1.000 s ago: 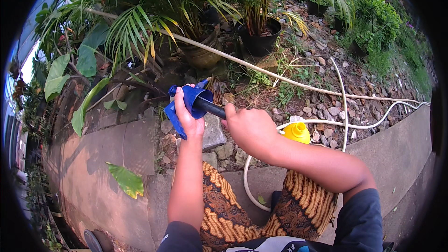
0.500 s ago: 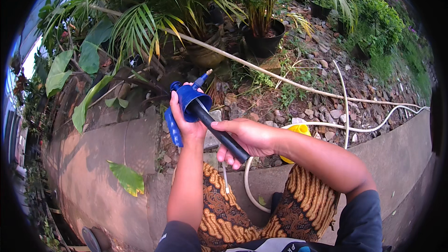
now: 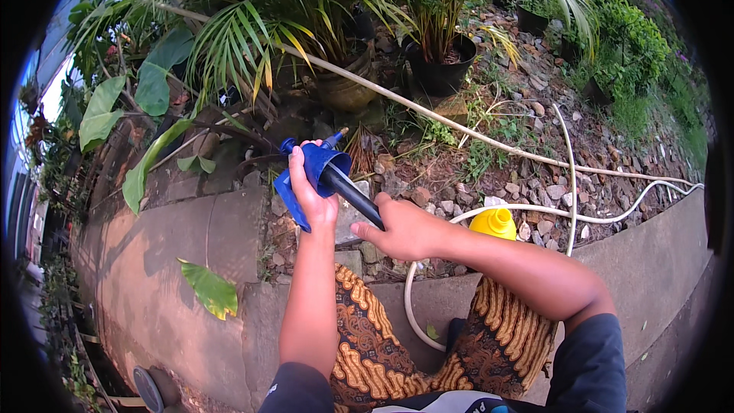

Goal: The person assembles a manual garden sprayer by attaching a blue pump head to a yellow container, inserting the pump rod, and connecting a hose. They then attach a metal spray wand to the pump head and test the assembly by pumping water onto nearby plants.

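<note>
Left hand (image 3: 312, 197) wraps blue plastic sprayer head (image 3: 310, 176); right hand (image 3: 405, 228) fists its black tube (image 3: 350, 193). Tube's lower end hidden in fist.

a grey concrete path (image 3: 176, 260) runs beside a garden bed (image 3: 535, 145) of soil and loose stones. a fallen green leaf (image 3: 208, 289) lies on the path. on the bed lie a white hose (image 3: 581, 218), black plant pots (image 3: 436, 76) and a yellow cap (image 3: 494, 223).
</note>
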Available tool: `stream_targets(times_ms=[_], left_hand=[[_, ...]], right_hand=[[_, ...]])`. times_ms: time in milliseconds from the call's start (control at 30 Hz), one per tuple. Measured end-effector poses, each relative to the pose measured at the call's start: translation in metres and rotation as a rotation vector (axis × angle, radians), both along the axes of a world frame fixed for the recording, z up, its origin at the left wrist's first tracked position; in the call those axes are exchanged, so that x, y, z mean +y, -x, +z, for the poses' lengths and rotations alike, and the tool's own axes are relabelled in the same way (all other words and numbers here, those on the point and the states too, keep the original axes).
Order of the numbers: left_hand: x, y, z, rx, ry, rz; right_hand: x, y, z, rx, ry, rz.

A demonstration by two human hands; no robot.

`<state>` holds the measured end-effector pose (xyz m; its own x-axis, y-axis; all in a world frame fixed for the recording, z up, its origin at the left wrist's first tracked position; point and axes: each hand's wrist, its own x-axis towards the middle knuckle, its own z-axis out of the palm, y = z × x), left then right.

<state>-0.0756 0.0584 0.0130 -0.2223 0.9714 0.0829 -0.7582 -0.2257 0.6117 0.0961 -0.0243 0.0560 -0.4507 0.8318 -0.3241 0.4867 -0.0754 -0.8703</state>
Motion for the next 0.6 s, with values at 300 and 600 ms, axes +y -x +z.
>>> stream_targets(times_ms=[300,600], left_hand=[[0.003,0.001,0.001,0.018,-0.002,-0.061],[0.001,0.002,-0.008,0.005,0.006,0.000]], right_hand=[[0.018,-0.013,-0.006,-0.104,-0.268,0.070],[0.013,-0.007,-0.007,0.189,0.092,-0.009]])
